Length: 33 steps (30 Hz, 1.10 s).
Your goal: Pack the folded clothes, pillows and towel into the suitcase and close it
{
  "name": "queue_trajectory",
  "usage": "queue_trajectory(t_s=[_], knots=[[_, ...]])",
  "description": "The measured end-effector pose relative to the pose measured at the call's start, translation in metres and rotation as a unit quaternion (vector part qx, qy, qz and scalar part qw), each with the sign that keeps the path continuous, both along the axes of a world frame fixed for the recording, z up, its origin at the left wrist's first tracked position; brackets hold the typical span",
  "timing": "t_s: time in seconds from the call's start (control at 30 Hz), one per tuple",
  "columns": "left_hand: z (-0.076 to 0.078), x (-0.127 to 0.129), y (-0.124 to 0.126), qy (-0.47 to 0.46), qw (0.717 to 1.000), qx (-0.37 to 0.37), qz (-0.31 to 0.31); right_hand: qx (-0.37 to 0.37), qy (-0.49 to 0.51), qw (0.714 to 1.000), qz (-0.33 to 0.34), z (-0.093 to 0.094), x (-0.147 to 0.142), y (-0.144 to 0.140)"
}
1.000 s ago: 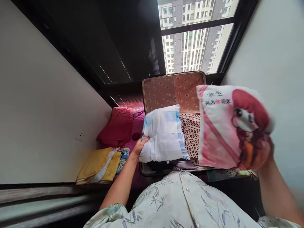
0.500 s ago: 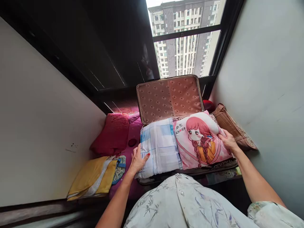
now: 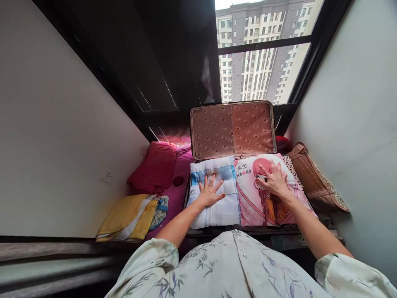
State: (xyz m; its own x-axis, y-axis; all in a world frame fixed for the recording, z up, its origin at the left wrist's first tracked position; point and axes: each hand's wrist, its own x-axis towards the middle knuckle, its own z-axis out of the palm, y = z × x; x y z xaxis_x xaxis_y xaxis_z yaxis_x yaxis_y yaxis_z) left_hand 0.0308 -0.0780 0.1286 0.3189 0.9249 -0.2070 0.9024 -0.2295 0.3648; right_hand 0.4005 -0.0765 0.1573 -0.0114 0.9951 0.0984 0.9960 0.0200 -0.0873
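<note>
Now both hands lie spread flat: left hand [image 3: 210, 191] on the checked pillow [image 3: 214, 194], right hand [image 3: 273, 180] apparently pressing the pink pillow [image 3: 263, 203].

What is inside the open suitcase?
Two pillows side by side: a blue-checked pillow under the left hand, a pink cartoon pillow under the right hand. Anything beneath them is covered.

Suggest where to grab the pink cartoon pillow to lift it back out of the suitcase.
Probably the right edge of the pink cartoon pillow, coming from the right. That side overhangs the suitcase rim, while its left edge butts against the blue-checked pillow. The right hand lies flat on top.
</note>
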Motion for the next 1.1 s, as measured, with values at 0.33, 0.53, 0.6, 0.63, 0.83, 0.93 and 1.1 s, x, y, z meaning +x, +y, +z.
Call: queue_trajectory(t_s=[0.33, 0.53, 0.6, 0.63, 0.83, 0.93, 1.1], knots=[[-0.018, 0.012, -0.004, -0.010, 1.000, -0.008, 0.015, -0.028, -0.036, 0.996, -0.081, -0.075, -0.012, 0.007], [0.003, 0.010, -0.011, -0.077, 0.996, 0.030, 0.023, -0.044, -0.068, 0.994, -0.067, -0.048, -0.011, 0.010], [0.015, 0.001, -0.024, -0.124, 0.989, 0.080, 0.031, -0.039, -0.072, 0.995, -0.064, -0.029, -0.019, 0.008], [0.020, -0.006, -0.032, -0.152, 0.981, 0.119, 0.038, -0.023, -0.075, 0.995, -0.057, -0.017, -0.027, 0.006], [-0.004, -0.102, -0.090, -0.304, 0.872, 0.311, 0.223, 0.148, -0.048, 0.977, 0.143, 0.024, -0.141, -0.016], [-0.045, -0.178, -0.116, -0.337, 0.787, 0.237, 0.460, 0.128, -0.033, 0.964, 0.233, 0.001, -0.206, -0.032], [-0.097, -0.294, -0.165, -0.301, 0.591, 0.131, 0.737, 0.011, -0.059, 0.968, 0.246, -0.056, -0.246, -0.042]])
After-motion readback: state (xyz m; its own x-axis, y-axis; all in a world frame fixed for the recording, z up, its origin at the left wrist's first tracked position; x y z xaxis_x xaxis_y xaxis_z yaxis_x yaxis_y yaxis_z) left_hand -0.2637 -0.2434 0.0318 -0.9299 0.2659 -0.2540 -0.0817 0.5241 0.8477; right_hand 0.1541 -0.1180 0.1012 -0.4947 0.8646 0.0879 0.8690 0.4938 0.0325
